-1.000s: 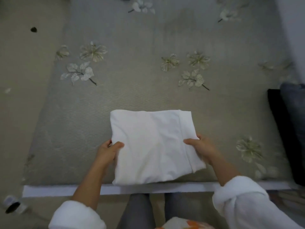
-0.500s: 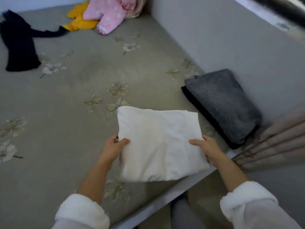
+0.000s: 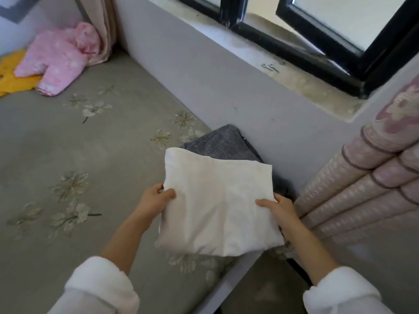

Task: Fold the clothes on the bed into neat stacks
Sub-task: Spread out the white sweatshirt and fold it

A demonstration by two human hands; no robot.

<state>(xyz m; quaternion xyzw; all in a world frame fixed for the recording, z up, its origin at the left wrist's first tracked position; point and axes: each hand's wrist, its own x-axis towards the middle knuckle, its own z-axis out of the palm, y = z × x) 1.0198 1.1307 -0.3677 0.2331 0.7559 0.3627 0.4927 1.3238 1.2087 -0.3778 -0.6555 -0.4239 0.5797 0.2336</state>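
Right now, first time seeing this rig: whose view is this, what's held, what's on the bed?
There is no machine here: a person wears one camera on the head, looking down at their own hands. The left hand and right hand each grip a side of a folded white garment, held over a folded grey garment that lies by the wall. On the bed, at the far end, lie a pink garment and a yellow garment, both unfolded. A window is above.
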